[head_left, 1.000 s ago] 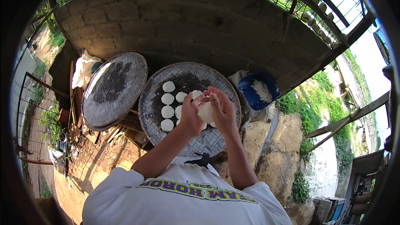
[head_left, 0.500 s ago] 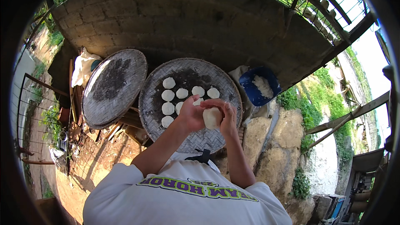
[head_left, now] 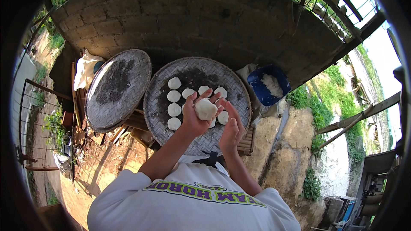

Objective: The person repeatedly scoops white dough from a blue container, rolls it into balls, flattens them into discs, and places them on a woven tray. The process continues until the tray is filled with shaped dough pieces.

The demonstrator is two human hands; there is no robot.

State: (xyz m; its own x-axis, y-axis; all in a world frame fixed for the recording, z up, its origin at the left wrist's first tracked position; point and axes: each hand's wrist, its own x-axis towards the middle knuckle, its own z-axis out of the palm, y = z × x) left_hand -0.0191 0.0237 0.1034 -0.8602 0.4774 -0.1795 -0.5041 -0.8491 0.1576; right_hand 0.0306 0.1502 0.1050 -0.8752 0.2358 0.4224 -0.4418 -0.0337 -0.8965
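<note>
A rounded white ball that looks like dough (head_left: 205, 109) rests in the palm of my left hand (head_left: 193, 122), whose fingers curl around its far side. Beside it on the right is my right hand (head_left: 231, 129), with fingers stretched out and nothing in its grasp. Both hands are above a large round woven tray (head_left: 195, 144). Several flattened white dough pieces (head_left: 174, 110) lie in rows on the tray's dark middle. My hands and the ball partly cover some of them.
Another round woven tray (head_left: 115, 87) leans tilted at the left. A dark blue basin (head_left: 260, 90) with a white, crumbly mass stands right of the main tray. Behind them rises a block wall (head_left: 184, 21). Rocky ground (head_left: 282, 154) lies to the right.
The dough ball, earlier between both hands with the right hand around it, now sits in my left palm. My right hand has opened and moved off it.
</note>
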